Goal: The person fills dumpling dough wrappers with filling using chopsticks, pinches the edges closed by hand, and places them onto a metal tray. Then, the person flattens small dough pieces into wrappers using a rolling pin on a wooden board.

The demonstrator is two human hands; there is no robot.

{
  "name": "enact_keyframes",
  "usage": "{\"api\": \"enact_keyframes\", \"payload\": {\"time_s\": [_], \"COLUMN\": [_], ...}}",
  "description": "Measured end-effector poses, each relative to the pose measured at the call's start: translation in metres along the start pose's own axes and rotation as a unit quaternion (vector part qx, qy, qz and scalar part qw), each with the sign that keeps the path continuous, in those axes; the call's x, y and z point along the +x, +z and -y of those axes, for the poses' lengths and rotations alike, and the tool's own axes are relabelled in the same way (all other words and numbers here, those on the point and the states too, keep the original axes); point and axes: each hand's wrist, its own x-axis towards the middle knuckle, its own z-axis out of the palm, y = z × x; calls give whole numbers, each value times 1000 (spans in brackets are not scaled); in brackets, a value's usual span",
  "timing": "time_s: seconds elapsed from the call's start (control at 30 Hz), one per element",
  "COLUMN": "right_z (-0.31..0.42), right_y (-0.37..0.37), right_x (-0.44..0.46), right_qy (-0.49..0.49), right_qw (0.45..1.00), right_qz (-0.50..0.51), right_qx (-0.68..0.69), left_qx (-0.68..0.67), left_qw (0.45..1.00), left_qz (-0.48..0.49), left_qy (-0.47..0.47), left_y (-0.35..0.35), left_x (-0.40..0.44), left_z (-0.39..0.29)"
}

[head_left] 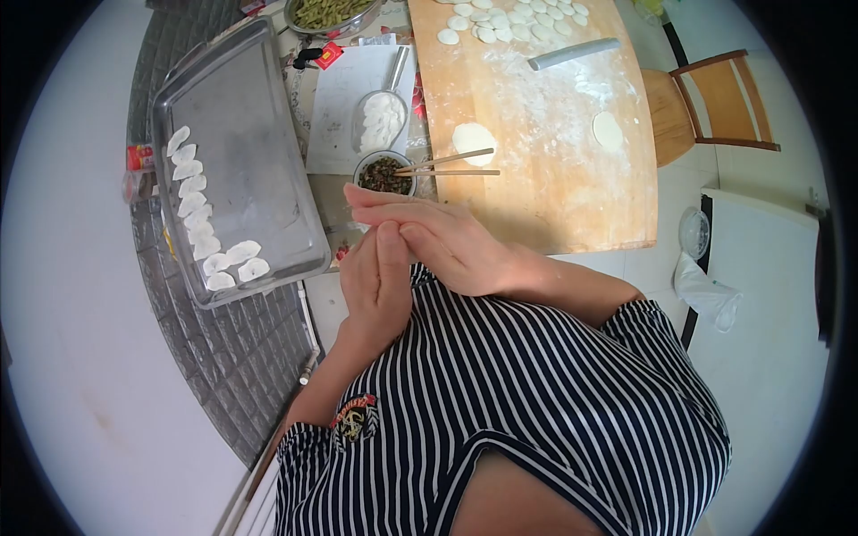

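My left hand (374, 279) and my right hand (447, 241) are pressed together in front of my chest, the right one cupped over the left. Whatever lies between them is hidden. Just beyond the fingertips is a bowl of dark filling (384, 176), with a pair of chopsticks (456, 167) resting on it and reaching over a round dough wrapper (474, 143). That wrapper lies flat on the floured wooden board (536, 214). At the left, several white dumplings (198, 214) line the near and left part of a metal tray (255, 134).
On the board are a rolling pin (574, 54), another wrapper (608, 130) and several dough rounds (514, 20). A dish of flour (382, 121) stands behind the filling bowl. A bowl of green food (331, 12) is at the back; a wooden chair (724, 98) is at the right.
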Motion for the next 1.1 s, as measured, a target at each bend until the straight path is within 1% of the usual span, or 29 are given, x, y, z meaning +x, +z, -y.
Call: {"api": "enact_keyframes", "payload": {"time_s": [0.07,0.2,0.23,0.3,0.33,0.4,0.43,0.47,0.5,0.57,0.6,0.63,0.67,0.7,0.77,0.8,0.83,0.87,0.9,0.97,1.0,1.03,1.07,1.1], "right_z": [-1,-8,-9,-6,1,3,-1,-3,-2,3,7,11,14,14,15,13,10,9,9,9,10,10,11,10], "right_y": [-1,-2,-3,0,6,10,10,9,7,1,0,0,0,1,2,4,6,8,8,7,8,8,8,7], "right_x": [-1,-4,-5,-3,-2,-3,-5,-7,-7,-5,-4,-3,-2,-3,-5,-6,-7,-8,-6,-3,-3,-3,-3,-4], "right_qy": [29,12,30,44,66,88,127,165,164,215,215,228,240,239,185,186,191,195,195,145,144,193,240,240], "right_qw": [999,1000,999,998,993,982,962,933,933,903,903,923,938,938,973,973,966,958,958,983,983,967,945,945], "right_qz": [12,10,2,-3,-60,-120,-119,-118,-119,-41,-40,-53,-66,-65,-70,-70,-64,-58,-58,-53,-52,-87,-121,-121], "right_qx": [-8,-12,10,34,76,119,210,298,297,369,369,306,242,243,119,119,161,203,203,96,96,142,187,186], "left_qx": [-28,-27,-104,-178,-198,-216,-195,-173,-173,-17,-17,-74,-102,-130,-116,-111,-52,-21,9,5,4,-112,-226,-227], "left_qw": [1000,999,991,972,968,964,979,982,982,988,988,991,990,989,989,989,984,978,970,977,980,986,973,973], "left_qz": [-8,-8,-11,-19,-13,-5,-35,-65,-64,-46,-47,-34,-27,-21,-10,-6,15,27,36,26,23,17,11,11], "left_qy": [4,-19,-87,-153,-152,-153,-55,44,44,148,148,110,92,73,94,100,170,204,239,210,200,122,42,43], "left_y": [3,6,8,8,5,3,5,5,3,-4,-4,-3,-3,-3,-6,-8,-15,-17,-18,-17,-16,-14,-11,-8], "left_x": [1,1,1,4,6,10,12,13,15,18,18,17,17,17,16,16,19,20,21,21,20,18,16,14], "left_z": [2,9,12,13,11,14,18,21,22,21,16,7,4,1,6,11,25,28,32,28,26,23,20,15]}}
